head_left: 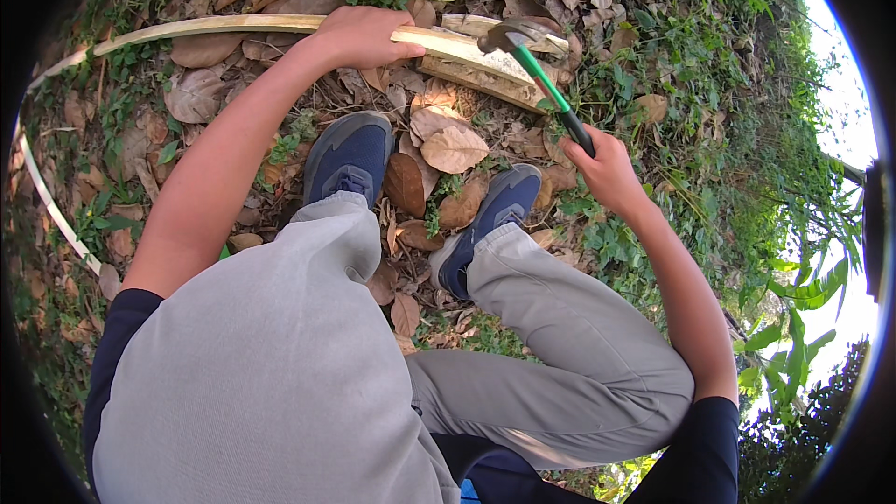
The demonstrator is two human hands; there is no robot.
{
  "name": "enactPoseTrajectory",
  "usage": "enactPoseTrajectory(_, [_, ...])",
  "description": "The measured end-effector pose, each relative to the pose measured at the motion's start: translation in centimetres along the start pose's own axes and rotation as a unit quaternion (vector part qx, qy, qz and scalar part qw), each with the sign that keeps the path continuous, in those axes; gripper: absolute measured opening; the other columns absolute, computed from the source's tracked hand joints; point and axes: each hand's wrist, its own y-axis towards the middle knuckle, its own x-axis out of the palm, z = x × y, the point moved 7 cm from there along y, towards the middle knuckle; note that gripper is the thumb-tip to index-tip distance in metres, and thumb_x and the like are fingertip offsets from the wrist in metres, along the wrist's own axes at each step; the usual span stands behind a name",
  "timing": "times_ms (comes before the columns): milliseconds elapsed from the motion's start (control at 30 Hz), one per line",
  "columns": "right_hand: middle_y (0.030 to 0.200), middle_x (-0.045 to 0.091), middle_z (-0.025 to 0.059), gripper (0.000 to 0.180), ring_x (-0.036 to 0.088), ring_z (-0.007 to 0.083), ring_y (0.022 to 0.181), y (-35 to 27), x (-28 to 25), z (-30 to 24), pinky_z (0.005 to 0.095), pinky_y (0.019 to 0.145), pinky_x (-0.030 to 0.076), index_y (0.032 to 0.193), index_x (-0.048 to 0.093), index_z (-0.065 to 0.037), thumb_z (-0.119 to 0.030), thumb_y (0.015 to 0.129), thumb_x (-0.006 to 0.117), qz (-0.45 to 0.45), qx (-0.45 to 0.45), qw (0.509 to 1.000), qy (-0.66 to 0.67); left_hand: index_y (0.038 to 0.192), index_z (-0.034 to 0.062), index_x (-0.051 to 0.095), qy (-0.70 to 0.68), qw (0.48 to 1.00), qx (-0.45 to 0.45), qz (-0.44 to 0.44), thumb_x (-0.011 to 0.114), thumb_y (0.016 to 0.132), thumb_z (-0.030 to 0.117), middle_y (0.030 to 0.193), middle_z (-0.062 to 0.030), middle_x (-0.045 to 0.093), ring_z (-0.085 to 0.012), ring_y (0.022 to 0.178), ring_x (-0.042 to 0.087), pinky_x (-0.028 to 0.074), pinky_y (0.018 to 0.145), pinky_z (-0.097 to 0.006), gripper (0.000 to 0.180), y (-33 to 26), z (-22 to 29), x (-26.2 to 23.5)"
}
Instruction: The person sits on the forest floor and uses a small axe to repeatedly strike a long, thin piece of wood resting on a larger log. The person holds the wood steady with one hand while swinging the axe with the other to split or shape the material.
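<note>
My left hand [366, 35] is wrapped over a long pale wooden strip [201, 26], holding it down near its right end. That end lies over a rough wooden block [476, 79] on the ground. In my right hand [609, 168] is a claw hammer [543, 77] with a green and black handle, gripped low on the black part. Its metal head is above the right end of the strip; I cannot tell whether it touches the wood. Another short piece of pale wood [464, 22] lies just behind the strip.
Dry brown leaves [455, 149] and low green plants [644, 145] cover the ground. My blue shoes [347, 154] stand just short of the block. Another pale strip [56, 201] runs along the far left. Taller leafy plants [798, 341] grow at the right.
</note>
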Motion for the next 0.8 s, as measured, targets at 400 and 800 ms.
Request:
enactPoseTrajectory(400, [0.058,0.048,-0.0026,0.033,0.039,0.0059,0.056,-1.2,-4.2,-3.8,0.0276,0.052,0.032,0.082,0.064,-0.003,-0.030,0.094,0.077,0.153,-0.097,0.981,0.074,0.130,0.0135,0.064,-0.012,1.000,-0.002,0.002,0.054,0.095,0.064,0.117,-0.0107,0.072,-0.0325,0.111,0.068,0.052,0.094,-0.048,0.062,0.0,-0.4,0.1])
enactPoseTrajectory(800, [0.055,0.050,0.0105,0.036,0.045,0.0205,0.049,-0.7,1.3,1.2,0.0394,0.052,0.039,0.085,0.066,0.000,-0.033,0.100,0.066,0.026,0.065,0.997,-0.033,0.129,0.0134,0.064,-0.004,1.000,-0.007,-0.002,0.054,0.095,0.063,0.116,-0.0108,0.073,-0.0318,0.111,0.068,0.052,0.093,-0.047,0.061,-0.2,-0.1,-0.1])
